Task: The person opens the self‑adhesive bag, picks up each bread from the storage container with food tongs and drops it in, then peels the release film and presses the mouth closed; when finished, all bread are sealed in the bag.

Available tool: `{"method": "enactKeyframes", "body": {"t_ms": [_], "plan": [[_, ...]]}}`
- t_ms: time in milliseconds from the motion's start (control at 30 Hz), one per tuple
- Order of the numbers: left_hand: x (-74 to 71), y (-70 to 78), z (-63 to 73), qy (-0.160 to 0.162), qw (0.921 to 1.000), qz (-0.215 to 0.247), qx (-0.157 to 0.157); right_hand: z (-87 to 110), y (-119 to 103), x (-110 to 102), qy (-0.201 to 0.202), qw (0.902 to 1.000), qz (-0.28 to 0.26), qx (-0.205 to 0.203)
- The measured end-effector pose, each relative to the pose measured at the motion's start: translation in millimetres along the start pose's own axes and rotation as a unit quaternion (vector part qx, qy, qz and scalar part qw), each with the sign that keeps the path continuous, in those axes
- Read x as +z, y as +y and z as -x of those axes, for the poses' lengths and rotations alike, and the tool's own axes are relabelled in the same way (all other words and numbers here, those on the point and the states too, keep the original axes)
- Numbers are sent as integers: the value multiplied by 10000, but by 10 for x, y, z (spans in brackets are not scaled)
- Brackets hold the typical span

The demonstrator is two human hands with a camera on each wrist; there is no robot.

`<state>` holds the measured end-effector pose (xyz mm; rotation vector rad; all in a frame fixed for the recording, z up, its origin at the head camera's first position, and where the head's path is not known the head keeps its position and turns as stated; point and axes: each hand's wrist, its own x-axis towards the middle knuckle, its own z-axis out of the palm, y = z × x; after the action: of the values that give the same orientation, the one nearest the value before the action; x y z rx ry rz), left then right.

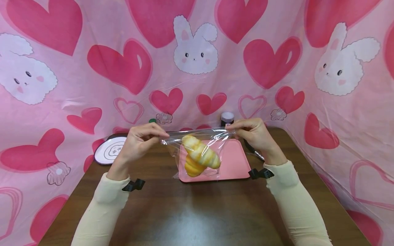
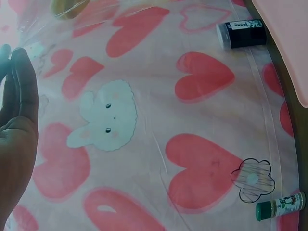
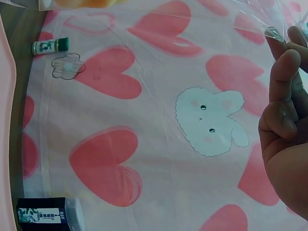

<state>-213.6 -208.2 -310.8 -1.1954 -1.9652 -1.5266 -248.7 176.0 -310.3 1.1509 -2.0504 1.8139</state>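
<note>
A clear plastic bag (image 1: 176, 137) is stretched between both hands in the head view, its top edge pulled nearly straight. My left hand (image 1: 142, 140) pinches the left top corner between thumb and fingers. The right top corner is pinched by my right hand (image 1: 253, 134). Inside the bag lie a pale, ridged croissant-shaped bread (image 1: 201, 152) and, partly behind it, a yellow-orange bread piece (image 1: 194, 167). Behind the bag in the head view is a pink tray (image 1: 234, 160). In the right wrist view the fingertips (image 3: 284, 60) meet the clear film.
A white round plate with a drawing (image 1: 110, 150) sits at the table's left. At the back stand a dark jar with a pale lid (image 1: 227, 118) and a green-capped bottle (image 2: 281, 206). A dark-handled utensil (image 1: 254, 150) lies right of the tray. A patterned cloth (image 1: 197, 92) hangs behind the table.
</note>
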Motion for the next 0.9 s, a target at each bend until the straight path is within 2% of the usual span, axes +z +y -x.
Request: {"method": "enactKeyframes", "body": {"t_ms": [133,367,500,700,900], "plan": [[-6,18,4,-2,9998,-193,-55,-5,14,-9,-171,9998,-9,-105],[33,32,-3,183,9998,26,-39,-14,34,-19,-319,9992,140,-179],[48,22,-10,262,9994,-137,-161,-23,47,-25,-380,9991,142,-145],[42,10,-7,187,9982,-482,-317,-33,58,-28,-378,9973,631,47],[39,4,-8,202,9987,-380,-279,-26,60,-26,-337,9941,922,454]]}}
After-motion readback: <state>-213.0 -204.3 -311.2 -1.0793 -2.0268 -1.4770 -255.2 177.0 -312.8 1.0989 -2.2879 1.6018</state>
